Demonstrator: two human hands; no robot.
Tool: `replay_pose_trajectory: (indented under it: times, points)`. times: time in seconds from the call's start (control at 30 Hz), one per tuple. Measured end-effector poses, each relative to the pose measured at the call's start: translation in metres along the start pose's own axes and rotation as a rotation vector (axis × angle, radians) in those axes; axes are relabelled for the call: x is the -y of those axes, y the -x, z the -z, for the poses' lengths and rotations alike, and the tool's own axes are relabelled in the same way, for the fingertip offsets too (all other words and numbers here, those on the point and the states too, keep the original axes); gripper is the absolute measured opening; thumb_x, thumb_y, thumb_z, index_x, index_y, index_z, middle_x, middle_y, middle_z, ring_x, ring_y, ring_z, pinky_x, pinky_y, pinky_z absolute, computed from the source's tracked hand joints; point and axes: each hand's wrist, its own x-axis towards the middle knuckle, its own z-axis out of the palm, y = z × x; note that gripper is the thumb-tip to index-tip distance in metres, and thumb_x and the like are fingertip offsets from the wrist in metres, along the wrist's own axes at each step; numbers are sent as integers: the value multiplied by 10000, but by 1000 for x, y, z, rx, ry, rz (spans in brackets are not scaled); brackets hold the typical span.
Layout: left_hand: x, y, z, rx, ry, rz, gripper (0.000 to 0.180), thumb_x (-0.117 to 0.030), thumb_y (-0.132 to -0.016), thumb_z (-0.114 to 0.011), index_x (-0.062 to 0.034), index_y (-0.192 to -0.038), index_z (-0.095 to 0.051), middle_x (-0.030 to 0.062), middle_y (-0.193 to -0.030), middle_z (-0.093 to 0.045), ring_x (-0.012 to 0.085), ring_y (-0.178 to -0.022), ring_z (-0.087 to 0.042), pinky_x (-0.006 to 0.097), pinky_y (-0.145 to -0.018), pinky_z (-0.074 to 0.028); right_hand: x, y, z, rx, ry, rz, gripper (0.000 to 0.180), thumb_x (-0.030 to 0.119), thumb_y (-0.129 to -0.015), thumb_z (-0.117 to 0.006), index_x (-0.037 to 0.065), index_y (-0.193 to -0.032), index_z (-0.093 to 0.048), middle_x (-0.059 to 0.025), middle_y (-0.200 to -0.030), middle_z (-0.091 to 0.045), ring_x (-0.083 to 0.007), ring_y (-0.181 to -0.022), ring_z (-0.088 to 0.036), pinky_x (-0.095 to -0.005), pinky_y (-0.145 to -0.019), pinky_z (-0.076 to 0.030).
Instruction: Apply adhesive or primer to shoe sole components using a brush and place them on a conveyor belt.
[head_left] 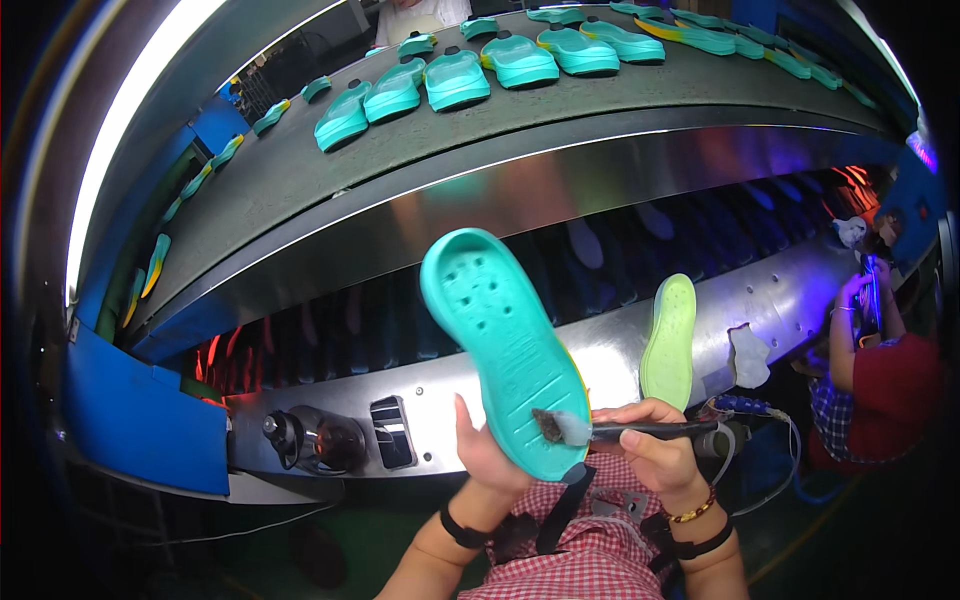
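Note:
A turquoise shoe sole (505, 345), patterned with small holes at its toe end and grooves at the heel, is tilted up in front of me. My left hand (492, 458) grips it by the heel from beneath and the left side, with the thumb outside its edge. In my right hand (662, 460) is a brush (640, 431) with a dark handle. Its bristles touch the sole's heel area. Part of my right fingers lies behind the handle, near the sole's rim. A pale green insole (670, 345) stands just beyond my right hand.
On the metal ledge (620, 345) are a dark bottle (330, 442), a phone (392, 432) and a whitish cloth (748, 356). A cable hangs at the right. Behind runs a conveyor belt (300, 190) carrying several turquoise soles (457, 80). A co-worker (880, 385) works at the far right.

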Motion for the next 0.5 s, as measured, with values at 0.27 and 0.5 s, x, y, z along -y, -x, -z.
replay_pose_trajectory:
  times: [0.27, 0.5]
  points:
    - [2, -9, 8, 137, 13, 72, 714, -562, -864, -245, -39, -1347, -287, 189, -1306, -393, 360, -1132, -453, 515, -963, -336, 19, 2, -2, 134, 673, 237, 191, -44, -687, -660, -22, -872, -619, -150, -906, -630, -223, -845, -617, -301, -787, -481]
    - [2, -15, 15, 163, 47, 117, 713, -566, -859, -269, -34, -1331, -322, 198, -1295, -408, 365, -1124, -464, 502, -965, -339, 35, -8, -7, 367, 704, 262, 219, -19, -687, -676, 6, -903, -646, -124, -912, -652, -236, -861, -626, -319, -790, -490]
